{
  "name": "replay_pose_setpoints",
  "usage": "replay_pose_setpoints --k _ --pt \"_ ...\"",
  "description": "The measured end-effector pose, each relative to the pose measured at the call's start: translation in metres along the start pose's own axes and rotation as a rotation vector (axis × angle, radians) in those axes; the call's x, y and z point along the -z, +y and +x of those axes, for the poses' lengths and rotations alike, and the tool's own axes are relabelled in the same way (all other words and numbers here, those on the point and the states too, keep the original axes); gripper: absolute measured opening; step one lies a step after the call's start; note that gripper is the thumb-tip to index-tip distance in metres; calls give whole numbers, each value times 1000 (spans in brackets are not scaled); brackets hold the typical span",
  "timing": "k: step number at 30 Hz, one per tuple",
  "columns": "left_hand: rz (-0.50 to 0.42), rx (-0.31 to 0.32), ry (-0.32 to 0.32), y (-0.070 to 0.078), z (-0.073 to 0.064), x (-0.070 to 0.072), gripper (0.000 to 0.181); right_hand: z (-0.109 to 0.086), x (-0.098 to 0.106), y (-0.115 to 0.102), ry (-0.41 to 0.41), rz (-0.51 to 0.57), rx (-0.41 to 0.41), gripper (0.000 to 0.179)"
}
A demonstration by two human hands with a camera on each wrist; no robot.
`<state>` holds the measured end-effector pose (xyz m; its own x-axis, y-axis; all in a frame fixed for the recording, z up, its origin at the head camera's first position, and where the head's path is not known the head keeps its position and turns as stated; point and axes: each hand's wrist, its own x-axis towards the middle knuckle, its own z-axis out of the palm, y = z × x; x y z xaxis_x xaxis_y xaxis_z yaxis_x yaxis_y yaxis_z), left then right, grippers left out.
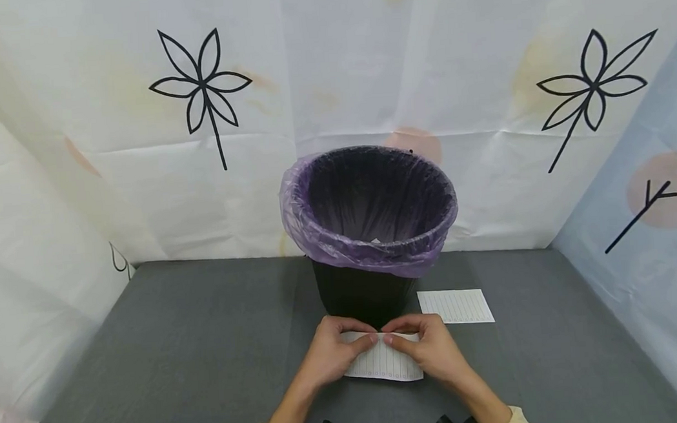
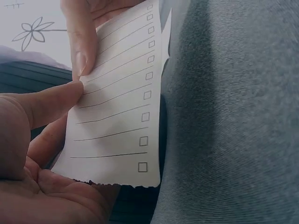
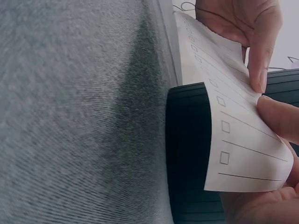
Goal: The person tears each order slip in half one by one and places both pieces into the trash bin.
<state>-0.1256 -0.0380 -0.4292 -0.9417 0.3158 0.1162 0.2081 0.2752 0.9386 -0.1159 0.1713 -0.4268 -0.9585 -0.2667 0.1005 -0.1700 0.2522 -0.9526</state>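
Observation:
Both hands hold one sheet of lined checklist paper (image 1: 384,362) by its far edge, just in front of the bin. My left hand (image 1: 337,352) pinches it between thumb and fingers, left of the middle. Close beside it, my right hand (image 1: 425,343) pinches the same edge, the two thumbs nearly touching. In the left wrist view the paper (image 2: 117,102) shows ruled lines, a column of small boxes and a ragged torn end. The right wrist view shows the paper (image 3: 243,144) bowed, its lower edge off the table. The fingers behind it are partly hidden.
A black bin (image 1: 349,288) lined with a purple plastic bag (image 1: 311,232) stands behind the hands; a small white bit shows inside. Another lined sheet (image 1: 456,306) lies on the grey table (image 1: 207,349) to the bin's right. Patterned cloth walls (image 1: 329,63) surround the table.

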Motion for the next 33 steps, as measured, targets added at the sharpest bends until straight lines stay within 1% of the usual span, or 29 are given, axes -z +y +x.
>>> replay_pose_setpoints --k 3,7,11,16,23,29,33 --pt "2 -2 4 -1 -1 -1 6 -1 -1 1 3 -7 -7 14" --pt "14 -10 18 -1 -1 2 5 -1 -2 0 9 -8 -7 15" --pt "16 -8 16 -1 -1 3 5 -1 -3 0 13 5 -13 15" --pt "-6 15 15 -1 -1 3 6 -2 -4 0 20 9 -25 15" --pt "-38 25 10 -1 -3 3 7 -2 -5 -1 25 9 -43 16" --pt "-19 21 12 -1 -3 2 7 -2 -5 0 27 -7 -29 14" --pt "-3 14 2 -2 -2 1 8 -2 -7 2 18 -10 -13 13"
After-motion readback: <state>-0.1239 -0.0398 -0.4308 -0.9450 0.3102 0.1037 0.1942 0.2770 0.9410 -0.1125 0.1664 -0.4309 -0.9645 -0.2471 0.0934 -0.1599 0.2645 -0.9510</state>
